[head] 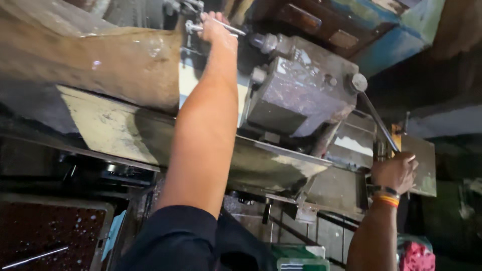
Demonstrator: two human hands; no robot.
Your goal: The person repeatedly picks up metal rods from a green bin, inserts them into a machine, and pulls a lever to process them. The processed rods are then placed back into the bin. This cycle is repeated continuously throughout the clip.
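You are gripping the thin metal rod [228, 26] at the machine's top with your left hand [217, 27], while your right hand [396, 171] is clenching the long lever [377, 120] beside the grey machine block [296, 95]. You seem to be mid-adjustment on both controls; the next move likely calls for steady, coordinated pulls.

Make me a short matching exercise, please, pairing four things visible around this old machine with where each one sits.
Things:
1. left hand
2. right hand
3. red cloth
4. grey machine block

Places:
A. bottom right corner
B. top of the picture, on a thin metal rod
C. between the two arms
D. low on the long lever, with bands at the wrist

Pairs: 1-B, 2-D, 3-A, 4-C
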